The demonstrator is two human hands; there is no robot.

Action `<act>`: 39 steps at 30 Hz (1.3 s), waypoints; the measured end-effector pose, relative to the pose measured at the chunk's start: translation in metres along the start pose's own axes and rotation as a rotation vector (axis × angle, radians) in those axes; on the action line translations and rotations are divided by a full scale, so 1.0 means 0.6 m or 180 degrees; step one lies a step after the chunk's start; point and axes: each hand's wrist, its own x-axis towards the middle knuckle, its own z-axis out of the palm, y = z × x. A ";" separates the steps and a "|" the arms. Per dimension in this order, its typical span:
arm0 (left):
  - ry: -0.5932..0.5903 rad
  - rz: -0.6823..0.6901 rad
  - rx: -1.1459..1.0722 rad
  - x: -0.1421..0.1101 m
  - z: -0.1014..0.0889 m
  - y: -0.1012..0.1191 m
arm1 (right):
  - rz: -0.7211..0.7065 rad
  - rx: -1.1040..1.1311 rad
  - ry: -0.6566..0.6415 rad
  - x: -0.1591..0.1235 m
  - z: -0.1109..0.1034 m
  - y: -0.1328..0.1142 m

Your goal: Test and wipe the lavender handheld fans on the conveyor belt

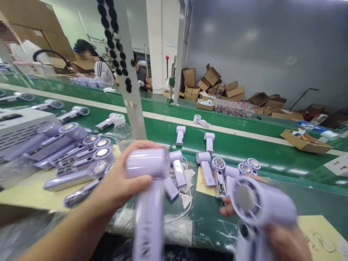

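Observation:
My left hand (121,183) is closed around the head of a lilac handheld fan (148,203), whose long handle points down toward me. My right hand (282,241) grips the handle of a second lilac fan (261,204), its round grille facing left; a fingertip shows beside the head. Both fans are blurred by motion and are held above the near edge of the green work surface (206,221). Several more lilac fans and fan parts (217,174) lie on the surface just beyond my hands.
A row of lilac fans (78,156) lies on a yellow mat at left, beside a grey box (19,125). A green conveyor belt (244,141) carries scattered fans. Other people work at the far left. Cardboard boxes (212,87) pile behind; an open box (306,141) sits at right.

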 end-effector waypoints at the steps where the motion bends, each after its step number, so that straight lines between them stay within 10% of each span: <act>1: -0.0154 -0.0123 0.0004 -0.007 0.017 -0.014 | 0.0053 0.0014 -0.0027 0.005 0.021 0.015; 9: 0.0059 -0.0334 -0.0228 -0.038 0.075 -0.093 | 0.1300 0.0602 -0.0096 -0.014 0.120 0.132; 21: -0.0268 0.0109 0.1005 -0.039 0.100 -0.137 | 0.1593 0.0366 -0.0804 -0.036 0.124 0.131; 25: -0.1306 0.0574 0.1776 -0.006 0.067 -0.136 | 0.0283 -0.1265 0.0400 0.011 -0.002 0.057; 29: -0.0422 0.0310 0.3409 0.044 -0.016 -0.150 | 0.0299 -0.3549 0.2526 0.078 -0.272 -0.047; 32: -0.0356 0.0002 0.4424 0.067 -0.060 -0.175 | 0.0931 -0.3931 0.2585 0.111 -0.426 -0.093; 35: -0.0547 -0.0088 0.4485 0.067 -0.076 -0.180 | 0.1491 -0.4799 0.2651 0.153 -0.448 -0.119; 39: -0.0299 -0.0187 0.3063 0.037 -0.073 -0.139 | 0.0953 -0.5769 0.2432 0.266 -0.314 -0.118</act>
